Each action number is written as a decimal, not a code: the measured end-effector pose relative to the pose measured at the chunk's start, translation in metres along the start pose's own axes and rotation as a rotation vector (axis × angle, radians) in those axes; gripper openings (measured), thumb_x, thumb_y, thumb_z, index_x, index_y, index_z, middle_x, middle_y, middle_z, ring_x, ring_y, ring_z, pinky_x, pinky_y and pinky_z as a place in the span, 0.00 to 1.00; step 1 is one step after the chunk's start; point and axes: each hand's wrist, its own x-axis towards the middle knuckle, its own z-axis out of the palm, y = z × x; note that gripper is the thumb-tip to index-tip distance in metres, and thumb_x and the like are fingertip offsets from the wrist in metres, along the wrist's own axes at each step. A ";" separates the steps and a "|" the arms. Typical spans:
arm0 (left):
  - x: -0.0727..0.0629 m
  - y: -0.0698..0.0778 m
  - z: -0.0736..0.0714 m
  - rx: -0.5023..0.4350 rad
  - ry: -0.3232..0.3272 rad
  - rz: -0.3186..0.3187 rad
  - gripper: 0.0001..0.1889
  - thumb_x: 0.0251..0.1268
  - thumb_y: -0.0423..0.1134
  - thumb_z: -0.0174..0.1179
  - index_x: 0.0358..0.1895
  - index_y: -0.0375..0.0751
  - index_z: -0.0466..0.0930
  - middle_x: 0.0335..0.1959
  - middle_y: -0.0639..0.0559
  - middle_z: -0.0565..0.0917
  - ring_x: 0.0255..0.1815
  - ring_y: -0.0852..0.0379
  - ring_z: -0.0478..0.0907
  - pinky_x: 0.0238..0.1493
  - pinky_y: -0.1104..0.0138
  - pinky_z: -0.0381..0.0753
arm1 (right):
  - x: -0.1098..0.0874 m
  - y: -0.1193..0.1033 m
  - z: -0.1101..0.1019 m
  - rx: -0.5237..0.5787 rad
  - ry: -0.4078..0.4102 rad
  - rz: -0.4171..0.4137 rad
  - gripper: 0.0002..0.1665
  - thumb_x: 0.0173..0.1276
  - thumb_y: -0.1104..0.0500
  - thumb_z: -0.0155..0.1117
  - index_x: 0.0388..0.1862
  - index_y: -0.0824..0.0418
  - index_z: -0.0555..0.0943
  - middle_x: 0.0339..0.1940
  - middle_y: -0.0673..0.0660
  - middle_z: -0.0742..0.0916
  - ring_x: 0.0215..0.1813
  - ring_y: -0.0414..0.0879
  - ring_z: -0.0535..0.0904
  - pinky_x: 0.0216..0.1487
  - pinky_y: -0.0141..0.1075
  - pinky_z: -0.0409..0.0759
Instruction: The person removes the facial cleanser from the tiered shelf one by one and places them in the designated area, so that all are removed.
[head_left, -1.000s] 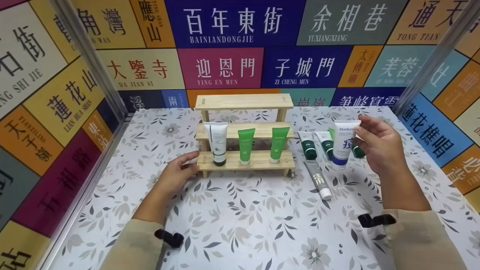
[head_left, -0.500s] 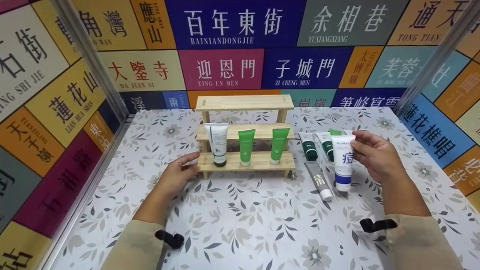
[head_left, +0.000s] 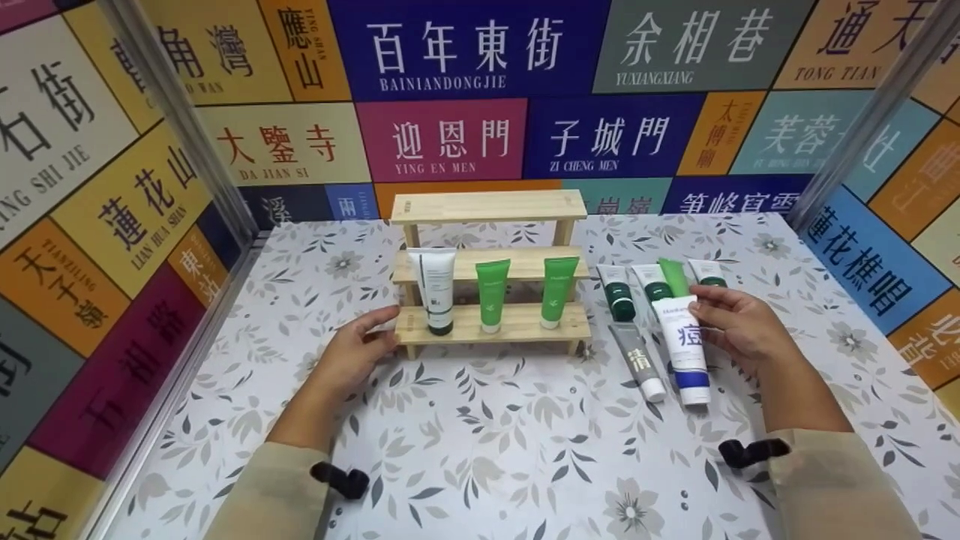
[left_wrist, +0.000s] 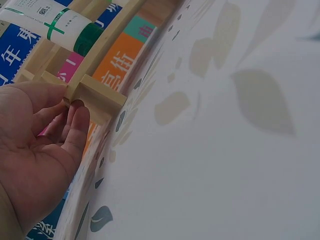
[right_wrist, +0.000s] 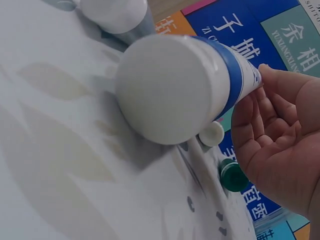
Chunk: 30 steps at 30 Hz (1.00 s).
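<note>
My right hand [head_left: 750,330] pinches the flat crimped end of a white squeeze tube with a blue band [head_left: 686,345]. That tube slants down with its white cap [right_wrist: 162,90] close over the tablecloth, right of a grey tube [head_left: 636,360] lying flat. At the left end of a three-tier wooden display stand [head_left: 487,204], my left hand [head_left: 360,341] grips the lowest tier's corner between thumb and fingers. Standing on that tier are a white tube with a dark green cap [head_left: 436,289] and two green tubes, one in the middle [head_left: 492,292] and one at right [head_left: 558,289].
Behind the held tube lie white tubes with dark green ends, at left [head_left: 618,292], middle [head_left: 651,279] and right [head_left: 706,271], and a green tube [head_left: 673,276]. A floral tablecloth [head_left: 480,450] covers the table. Sign-printed panels [head_left: 450,139] enclose the back and sides.
My right hand has lowered the white-and-blue tube toward the front, bringing it down beside the grey tube and uncovering the tubes behind. My left hand stays at the stand's end.
</note>
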 end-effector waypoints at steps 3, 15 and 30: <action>-0.001 0.001 -0.001 0.015 0.001 0.003 0.28 0.78 0.35 0.63 0.78 0.45 0.74 0.76 0.40 0.76 0.71 0.47 0.80 0.65 0.64 0.84 | 0.003 0.004 0.001 -0.013 0.010 0.035 0.21 0.72 0.59 0.76 0.61 0.47 0.86 0.44 0.41 0.88 0.47 0.36 0.85 0.49 0.29 0.87; -0.003 0.004 -0.003 0.046 -0.001 -0.015 0.27 0.78 0.37 0.63 0.77 0.48 0.75 0.77 0.44 0.76 0.71 0.48 0.79 0.63 0.69 0.82 | 0.010 0.015 0.002 -0.183 0.054 0.138 0.40 0.70 0.49 0.78 0.77 0.51 0.74 0.47 0.38 0.88 0.49 0.37 0.85 0.51 0.32 0.87; -0.003 0.001 -0.001 0.025 -0.012 0.026 0.28 0.77 0.35 0.64 0.77 0.44 0.75 0.76 0.40 0.78 0.70 0.48 0.81 0.65 0.64 0.83 | 0.013 0.025 0.000 -0.294 0.076 0.123 0.40 0.73 0.45 0.74 0.78 0.54 0.71 0.47 0.36 0.88 0.47 0.37 0.85 0.50 0.32 0.87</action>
